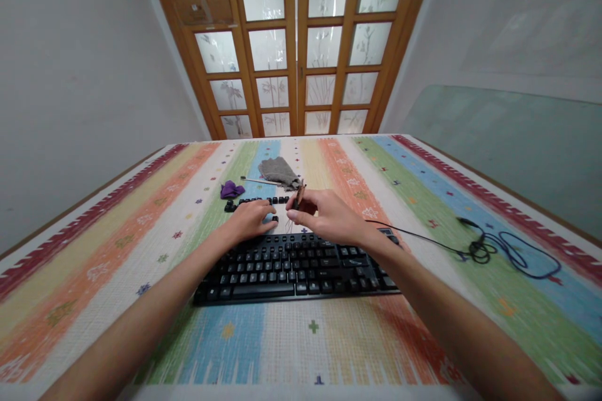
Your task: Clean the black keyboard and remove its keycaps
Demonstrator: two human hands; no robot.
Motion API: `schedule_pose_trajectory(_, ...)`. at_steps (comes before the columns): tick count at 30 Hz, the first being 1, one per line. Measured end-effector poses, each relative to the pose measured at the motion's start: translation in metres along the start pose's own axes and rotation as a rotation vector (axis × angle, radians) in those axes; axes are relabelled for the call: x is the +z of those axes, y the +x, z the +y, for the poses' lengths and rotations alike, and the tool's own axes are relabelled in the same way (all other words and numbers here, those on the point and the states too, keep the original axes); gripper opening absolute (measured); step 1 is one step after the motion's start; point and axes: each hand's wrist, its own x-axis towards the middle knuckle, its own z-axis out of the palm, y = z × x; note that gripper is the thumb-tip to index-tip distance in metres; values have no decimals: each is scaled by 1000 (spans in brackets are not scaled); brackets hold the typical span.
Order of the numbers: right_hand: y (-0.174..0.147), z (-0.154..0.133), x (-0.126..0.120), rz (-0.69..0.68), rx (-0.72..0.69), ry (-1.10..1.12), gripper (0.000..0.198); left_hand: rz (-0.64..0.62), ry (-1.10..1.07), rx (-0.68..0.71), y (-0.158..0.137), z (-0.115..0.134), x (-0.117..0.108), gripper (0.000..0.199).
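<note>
A black keyboard (277,268) lies in front of me, under both forearms. My left hand (251,219) rests beyond its back edge, thumb and forefinger closed around a small black keycap (275,219). Just behind that hand runs a row of loose black keycaps (281,200). My right hand (324,216) is raised above the back of the keyboard, pinching a small brown and dark tool (300,196). Thin wires stick out below its fingers, like those of a keycap puller. The fingers hide part of this tool.
A crumpled grey cloth (279,172) lies farther back, with a thin light stick (261,181) beside it. Left of them is a bunched purple cloth (231,189). A coiled black cable (484,247) spreads over the striped tablecloth (188,263) at right. Wooden glazed doors (296,43) stand beyond.
</note>
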Motion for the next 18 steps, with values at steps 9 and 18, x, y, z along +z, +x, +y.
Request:
schedule_pose_trajectory(9,-2,-2,-1,-16,-4,-18,18,-21,-15,11,10,-3,3,20)
schedule_pose_trajectory(18,-2,-1,-3,-21,-27,-26,19,-36,44,-35,21,-7,4,20)
